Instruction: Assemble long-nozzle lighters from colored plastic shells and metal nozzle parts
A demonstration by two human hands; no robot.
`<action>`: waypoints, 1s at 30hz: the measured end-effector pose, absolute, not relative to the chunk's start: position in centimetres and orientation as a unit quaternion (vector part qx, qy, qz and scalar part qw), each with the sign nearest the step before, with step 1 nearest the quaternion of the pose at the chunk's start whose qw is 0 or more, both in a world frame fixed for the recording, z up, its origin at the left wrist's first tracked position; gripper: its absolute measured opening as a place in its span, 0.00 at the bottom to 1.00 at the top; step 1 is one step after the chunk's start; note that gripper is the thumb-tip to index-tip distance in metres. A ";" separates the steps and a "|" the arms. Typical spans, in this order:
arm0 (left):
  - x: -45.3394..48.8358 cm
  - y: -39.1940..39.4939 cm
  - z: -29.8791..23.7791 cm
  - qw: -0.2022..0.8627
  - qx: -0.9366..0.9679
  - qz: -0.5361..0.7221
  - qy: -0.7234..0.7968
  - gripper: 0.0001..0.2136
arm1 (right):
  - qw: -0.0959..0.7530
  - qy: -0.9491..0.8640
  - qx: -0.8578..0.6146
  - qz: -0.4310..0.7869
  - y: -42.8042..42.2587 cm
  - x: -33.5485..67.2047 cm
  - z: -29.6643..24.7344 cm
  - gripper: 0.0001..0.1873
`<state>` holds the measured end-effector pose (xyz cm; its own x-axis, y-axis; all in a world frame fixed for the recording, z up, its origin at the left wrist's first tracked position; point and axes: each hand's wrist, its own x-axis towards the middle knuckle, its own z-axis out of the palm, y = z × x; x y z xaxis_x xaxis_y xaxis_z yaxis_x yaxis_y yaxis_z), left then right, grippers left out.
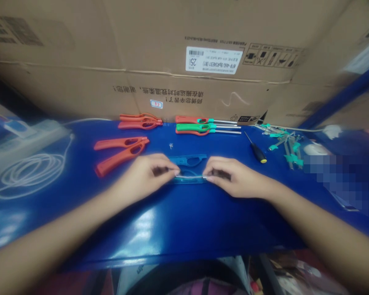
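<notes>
My left hand (147, 174) and my right hand (230, 176) are both closed in a pinch on the two ends of a thin clear tube (190, 177). The tube lies across a blue plastic lighter shell (189, 160) on the blue table (172, 221). Left of my hands lie two orange shell halves (119, 153). Behind them rest another orange pair (140, 121) and two long-nosed lighters, one orange (203, 120) and one green (203, 128).
A small screwdriver with a black handle (256, 150) lies right of the lighters. Several metal and teal parts (284, 143) are heaped at the right. A coiled white cable (27, 172) and power strip sit left. Big cardboard boxes (172, 57) wall the back.
</notes>
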<state>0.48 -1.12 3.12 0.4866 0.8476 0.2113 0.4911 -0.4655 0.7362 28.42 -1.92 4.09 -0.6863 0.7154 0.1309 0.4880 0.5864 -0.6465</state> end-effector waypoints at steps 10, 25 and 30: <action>0.5 -1.1 2.3 0.290 0.828 0.273 0.395 0.08 | 0.178 -0.887 -0.341 0.256 -1.8 28.7 3.7 0.04; 0.5 -1.4 3.0 0.323 0.807 0.239 0.434 0.16 | 0.160 -0.893 -0.334 0.255 -2.1 28.7 4.3 0.06; 0.6 -1.4 3.0 0.354 0.797 0.228 0.432 0.18 | 0.149 -0.899 -0.333 0.244 -2.0 29.0 4.2 0.06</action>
